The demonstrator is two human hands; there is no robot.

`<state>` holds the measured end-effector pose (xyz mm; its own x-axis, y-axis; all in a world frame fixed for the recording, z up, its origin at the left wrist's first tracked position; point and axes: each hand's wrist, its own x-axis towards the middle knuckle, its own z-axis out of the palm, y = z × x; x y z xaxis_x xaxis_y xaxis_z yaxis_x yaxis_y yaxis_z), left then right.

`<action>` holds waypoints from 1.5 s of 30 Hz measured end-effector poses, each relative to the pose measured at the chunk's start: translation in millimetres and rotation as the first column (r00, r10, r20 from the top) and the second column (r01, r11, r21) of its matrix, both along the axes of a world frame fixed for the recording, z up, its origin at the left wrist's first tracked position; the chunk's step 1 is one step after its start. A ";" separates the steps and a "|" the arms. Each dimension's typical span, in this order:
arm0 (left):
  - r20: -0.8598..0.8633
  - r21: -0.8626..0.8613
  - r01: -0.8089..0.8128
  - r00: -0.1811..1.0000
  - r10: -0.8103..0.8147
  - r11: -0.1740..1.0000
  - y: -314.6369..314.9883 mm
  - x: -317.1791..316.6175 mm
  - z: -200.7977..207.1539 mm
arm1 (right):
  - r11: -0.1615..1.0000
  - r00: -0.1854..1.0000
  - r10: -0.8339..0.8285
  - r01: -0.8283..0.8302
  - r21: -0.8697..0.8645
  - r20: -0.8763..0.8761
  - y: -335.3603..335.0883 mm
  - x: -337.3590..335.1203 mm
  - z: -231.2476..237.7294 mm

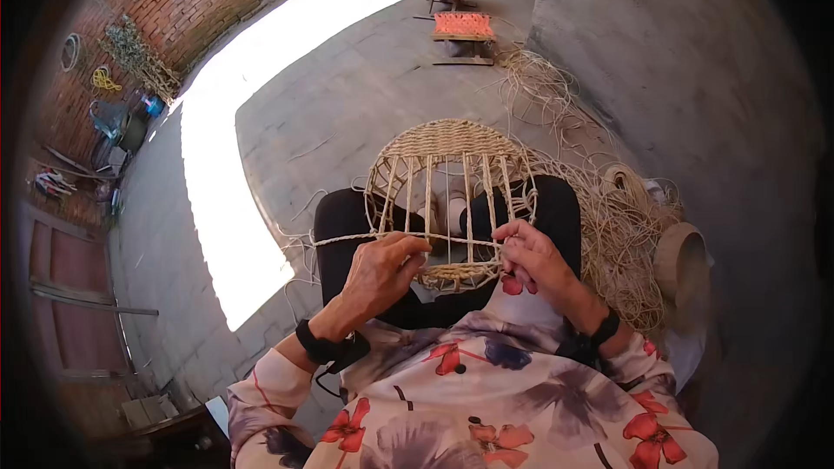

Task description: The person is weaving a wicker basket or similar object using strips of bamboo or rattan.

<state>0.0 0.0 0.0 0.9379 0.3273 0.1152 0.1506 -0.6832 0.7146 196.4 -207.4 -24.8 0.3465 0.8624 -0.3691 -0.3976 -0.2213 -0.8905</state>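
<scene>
Fingertips partly hidden behind upright ribs; left hand (375, 271) fingers pinching twisted straw cord (347, 239), right hand (532, 258) fingers curled, pressed on same cord at round woven frame (451, 200) resting on lap, wrists bent inward, loose straw pile (621, 234) beside right forearm, lower frame rim obscured.

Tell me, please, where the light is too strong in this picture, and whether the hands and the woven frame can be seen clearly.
In the head view, the sunlit paving is blown out to white; the left hand, right hand and round woven frame sit in even shade, fairly sharp; the fisheye bends the wall and darkens the rim.
</scene>
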 end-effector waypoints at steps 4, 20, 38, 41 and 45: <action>0.173 0.173 0.119 0.974 -0.149 0.978 -21.2 40.3 -15.5 | 0.996 0.983 0.042 -0.029 -0.079 0.176 -0.9 12.6 1.4; -0.002 0.409 0.290 0.949 -0.317 0.865 -51.9 64.1 -29.2 | 0.996 0.879 -0.074 0.037 0.087 0.471 36.1 24.2 -11.0; -0.370 -0.052 0.461 0.815 -0.446 0.886 -7.1 93.4 -21.8 | 0.945 -0.145 -0.203 -0.287 0.156 0.968 2.5 -7.7 -24.8; -0.396 -0.088 0.470 0.793 -0.464 0.878 -7.1 96.4 -17.0 | 0.938 -0.203 -0.262 -0.283 0.200 0.943 6.6 -7.7 -21.3; -0.108 0.134 0.452 0.891 -0.441 0.882 -25.9 73.2 -22.8 | 0.917 -0.178 -0.322 -0.303 0.259 0.930 7.8 -17.7 -13.2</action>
